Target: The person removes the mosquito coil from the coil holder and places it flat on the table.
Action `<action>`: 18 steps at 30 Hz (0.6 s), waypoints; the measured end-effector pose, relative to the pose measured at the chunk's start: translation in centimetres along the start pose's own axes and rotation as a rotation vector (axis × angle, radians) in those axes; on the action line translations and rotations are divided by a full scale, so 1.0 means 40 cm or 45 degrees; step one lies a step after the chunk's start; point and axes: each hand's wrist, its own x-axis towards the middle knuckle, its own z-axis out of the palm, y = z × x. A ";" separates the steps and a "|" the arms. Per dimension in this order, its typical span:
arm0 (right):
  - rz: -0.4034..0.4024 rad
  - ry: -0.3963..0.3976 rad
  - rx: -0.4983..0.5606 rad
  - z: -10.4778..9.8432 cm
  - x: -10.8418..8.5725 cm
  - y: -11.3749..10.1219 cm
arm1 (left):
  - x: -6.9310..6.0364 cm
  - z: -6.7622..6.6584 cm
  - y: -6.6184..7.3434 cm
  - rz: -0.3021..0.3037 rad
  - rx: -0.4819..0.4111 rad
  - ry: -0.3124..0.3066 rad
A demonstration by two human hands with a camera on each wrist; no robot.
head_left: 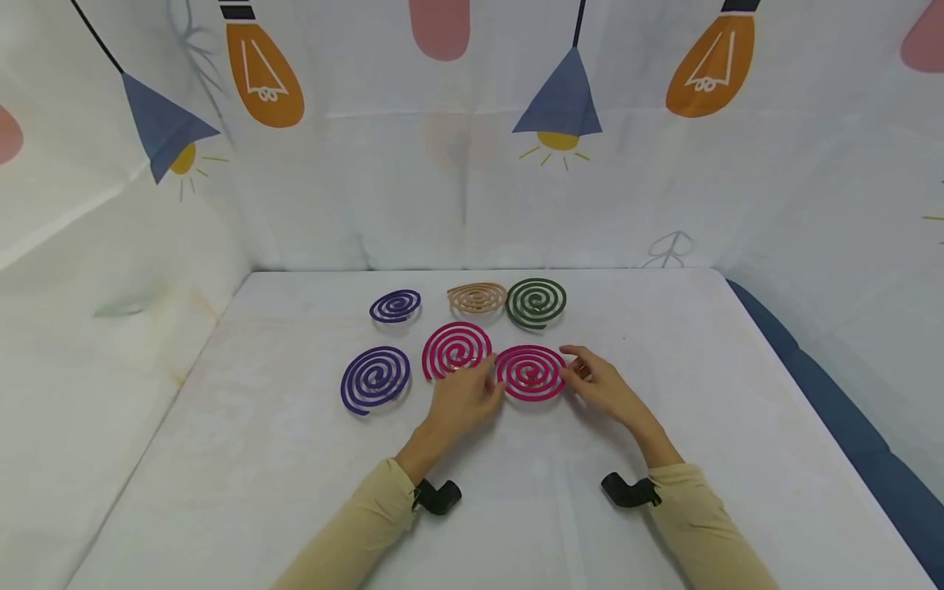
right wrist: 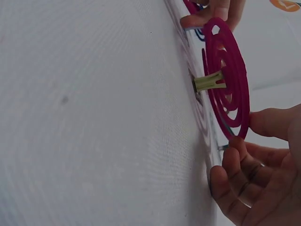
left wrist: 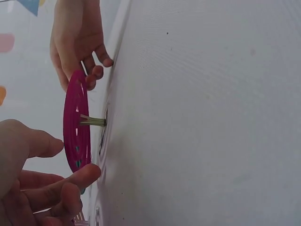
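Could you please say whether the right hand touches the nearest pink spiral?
Touching: right wrist view shows the right hand pinching the pink spiral at its rim.

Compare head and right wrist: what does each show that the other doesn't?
Only head: the sleeves and the printed blue lamps.
Only right wrist: the short green stand under the pink coil between the hands.
Both: that coil, the left hand, the right hand and the white table.
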 end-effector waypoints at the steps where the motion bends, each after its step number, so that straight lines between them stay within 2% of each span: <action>1: 0.003 0.000 -0.001 0.003 0.000 0.001 | 0.001 0.002 0.000 -0.006 -0.015 -0.007; 9: 0.010 0.001 0.004 0.013 0.003 0.007 | 0.006 0.007 0.005 -0.036 -0.077 -0.013; 18: -0.035 0.042 0.022 0.003 0.000 -0.003 | 0.012 -0.003 0.014 -0.034 -0.106 -0.019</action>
